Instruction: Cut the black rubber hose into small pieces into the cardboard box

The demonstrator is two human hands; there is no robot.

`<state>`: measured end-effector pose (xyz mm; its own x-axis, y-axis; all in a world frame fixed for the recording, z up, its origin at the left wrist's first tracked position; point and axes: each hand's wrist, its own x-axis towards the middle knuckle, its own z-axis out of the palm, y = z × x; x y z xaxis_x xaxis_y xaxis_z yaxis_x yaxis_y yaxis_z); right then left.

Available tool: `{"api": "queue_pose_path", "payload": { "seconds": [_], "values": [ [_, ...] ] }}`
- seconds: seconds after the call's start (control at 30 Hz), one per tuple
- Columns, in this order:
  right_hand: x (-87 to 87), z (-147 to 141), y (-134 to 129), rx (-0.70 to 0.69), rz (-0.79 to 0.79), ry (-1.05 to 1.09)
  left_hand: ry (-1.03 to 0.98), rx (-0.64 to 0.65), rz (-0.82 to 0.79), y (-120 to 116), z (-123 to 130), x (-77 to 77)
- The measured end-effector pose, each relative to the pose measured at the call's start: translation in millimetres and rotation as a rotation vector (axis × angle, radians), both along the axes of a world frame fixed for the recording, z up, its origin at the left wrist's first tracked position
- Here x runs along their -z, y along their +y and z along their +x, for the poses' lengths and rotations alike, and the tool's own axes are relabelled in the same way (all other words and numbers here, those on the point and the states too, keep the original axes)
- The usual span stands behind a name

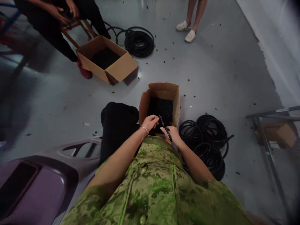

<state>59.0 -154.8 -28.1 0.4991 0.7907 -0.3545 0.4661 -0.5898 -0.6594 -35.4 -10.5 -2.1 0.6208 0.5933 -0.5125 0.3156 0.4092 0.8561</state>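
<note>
My right hand [172, 134] is closed round the handles of dark scissors [165, 127], whose blades point up and left toward my left hand. My left hand [151, 122], with a bracelet at the wrist, has its fingers pinched together; whatever small thing they hold is too small to make out. Both hands are above the near edge of an open cardboard box [176, 103]. Small black pieces [164, 107] lie inside that box.
Coiled black hoses [211, 134] lie right of the box. Farther off are a second cardboard box [122, 67], another hose coil [140, 42], a seated person and a standing person's feet. A purple chair [47, 187] is at left, a metal frame [267, 140] at right.
</note>
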Motion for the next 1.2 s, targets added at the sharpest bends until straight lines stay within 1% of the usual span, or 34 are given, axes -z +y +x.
{"api": "queue_pose_path", "payload": {
  "seconds": [0.2,0.37,0.43,0.6,0.67,0.87,1.03,1.1,1.2],
  "values": [
    [4.1,-10.1,0.3,0.029,0.021,-0.068,0.008,-0.026,-0.08,1.3,-0.3,1.5],
    [7.3,-9.5,0.1,0.132,-0.006,-0.012,0.047,-0.026,-0.213,0.4,-0.6,3.1],
    [7.2,-6.8,-1.2,0.14,-0.018,-0.02,0.052,-0.022,-0.212,-0.2,-0.3,4.2],
    [6.8,-5.9,-3.8,0.131,-0.017,-0.012,0.081,-0.006,-0.122,-0.9,0.3,4.8],
    [7.4,-8.3,-4.2,0.149,-0.01,0.023,0.087,0.001,-0.106,-0.9,0.1,4.0],
    [12.7,-11.5,-4.7,0.274,0.018,0.148,0.076,-0.021,-0.125,-0.7,-0.6,3.2],
    [9.0,-7.5,-9.4,0.316,0.071,0.453,0.042,-0.032,-0.117,-0.5,-0.1,2.5],
    [5.6,-5.5,-12.9,0.319,0.1,0.52,0.038,-0.041,-0.095,-0.4,0.3,1.4],
    [2.7,-1.9,-17.9,0.246,0.084,0.519,0.043,-0.069,-0.065,-0.2,0.6,-0.1]
  ]
}}
